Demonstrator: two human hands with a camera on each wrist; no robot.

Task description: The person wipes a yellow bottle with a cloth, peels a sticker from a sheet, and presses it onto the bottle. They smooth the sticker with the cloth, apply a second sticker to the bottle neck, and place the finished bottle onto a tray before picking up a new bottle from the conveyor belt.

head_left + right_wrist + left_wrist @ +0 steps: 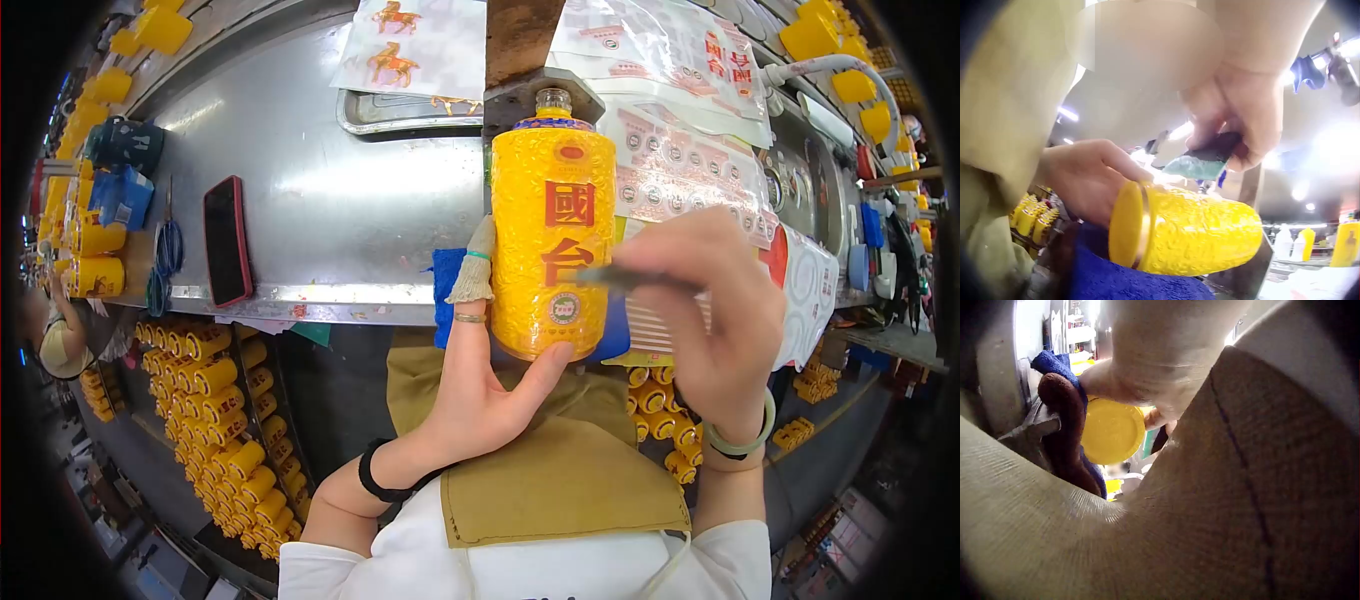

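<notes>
A yellow bottle (515, 265) with red characters, a round label and a clear glass neck lies over a blue cloth (449, 300), its neck pointing away from me. My left hand (480, 395) grips its lower left side, with the thumb by the base; a fabric cover sits on one finger. Between the fingers and thumb of my right hand (725, 315) is a small scraper (1200, 164) with a dark top and a pale green edge. That edge is close over the bottle's label side in the right wrist view. The left wrist view shows the round yellow base (1113, 432).
Sticker sheets (685, 165) lie right of the bottle. A dark block (590, 100) stands by its neck. On the metal bench (330, 200) are a phone (229, 240), blue-handled scissors (167, 255) and a tray (400, 115). Racked yellow bottles (205, 410) stand below the bench.
</notes>
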